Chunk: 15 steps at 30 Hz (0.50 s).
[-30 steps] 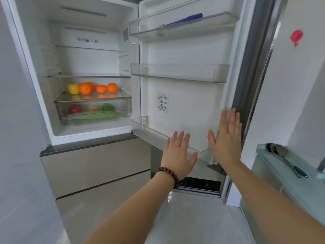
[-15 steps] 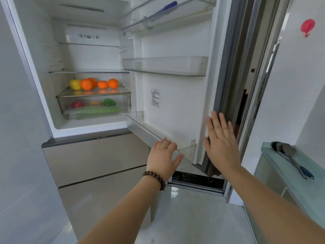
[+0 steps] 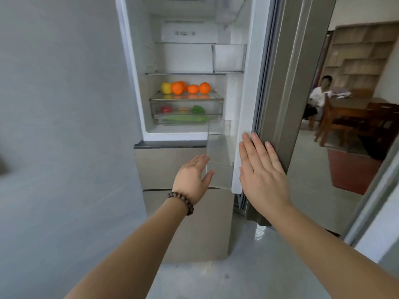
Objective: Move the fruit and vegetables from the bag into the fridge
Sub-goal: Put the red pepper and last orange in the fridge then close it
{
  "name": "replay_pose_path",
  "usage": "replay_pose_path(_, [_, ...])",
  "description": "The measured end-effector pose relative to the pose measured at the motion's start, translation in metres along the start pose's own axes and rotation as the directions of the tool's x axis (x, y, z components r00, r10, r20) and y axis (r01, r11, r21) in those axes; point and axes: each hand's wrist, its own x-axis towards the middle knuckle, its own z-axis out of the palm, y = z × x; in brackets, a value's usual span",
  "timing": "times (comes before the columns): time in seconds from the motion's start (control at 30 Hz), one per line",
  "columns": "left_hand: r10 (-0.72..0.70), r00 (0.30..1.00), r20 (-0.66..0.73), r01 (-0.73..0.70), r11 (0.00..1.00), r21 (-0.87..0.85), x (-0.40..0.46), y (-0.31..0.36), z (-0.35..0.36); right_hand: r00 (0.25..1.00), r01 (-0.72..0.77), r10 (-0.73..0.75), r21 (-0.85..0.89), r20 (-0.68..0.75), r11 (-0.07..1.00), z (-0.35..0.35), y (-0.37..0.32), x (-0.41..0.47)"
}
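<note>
The fridge [image 3: 133, 61] stands partly open, its door [image 3: 287, 83] swung most of the way toward it. On a glass shelf [image 3: 216, 97] inside sit a yellow fruit [image 3: 166, 87] and several oranges [image 3: 177, 87]. In the clear drawer [image 3: 155, 108] below lie a red vegetable [image 3: 166, 109], a green pepper [image 3: 198, 109] and a long green vegetable [image 3: 185, 119]. My right hand [image 3: 262, 169] lies flat with straight fingers on the door's edge. My left hand [image 3: 193, 178], with a bead bracelet, is open beside the door's lowest bin [image 3: 220, 152]. No bag is in view.
Grey drawer fronts [image 3: 168, 165] sit below the open compartment. A grey wall [image 3: 54, 126] fills the left. Beyond the door, a person [image 3: 319, 96] sits at a wooden table [image 3: 354, 108] with chairs, and a red rug [image 3: 349, 171] lies on the floor.
The fridge door has swung far toward the fridge, narrowing the opening. Both hands moved left with it, and the room behind the door has come into view.
</note>
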Motion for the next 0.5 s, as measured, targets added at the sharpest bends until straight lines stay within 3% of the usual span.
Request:
replay_pose_path(0.13, [-0.068,0.993,-0.095,0.068,0.998,-0.005,-0.018,-0.021,-0.023,0.991,0.081,-0.061,0.175,-0.117,0.981,-0.011,-0.033,0.023])
replay_pose_path(0.23, [-0.078,0.976,-0.204,0.076,0.997,-0.019,-0.028,-0.030,-0.040,0.971,0.010,0.076,0.357,-0.227,0.934,-0.022,-0.041,0.048])
replay_pose_path(0.33, [-0.036,0.955,-0.294,0.037,0.999,-0.002,-0.033,-0.032,-0.052,0.972,-0.066,0.171,0.513,-0.162,0.856,-0.018,-0.049,0.072])
replay_pose_path(0.4, [0.000,0.948,-0.319,0.001,1.000,0.004,-0.032,-0.031,-0.057,0.986,-0.068,0.143,0.588,-0.083,0.806,-0.007,-0.063,0.084])
replay_pose_path(0.5, [0.064,0.956,-0.288,-0.067,0.998,-0.001,-0.026,-0.037,-0.059,0.994,-0.007,0.077,0.662,-0.076,0.749,0.010,-0.090,0.103])
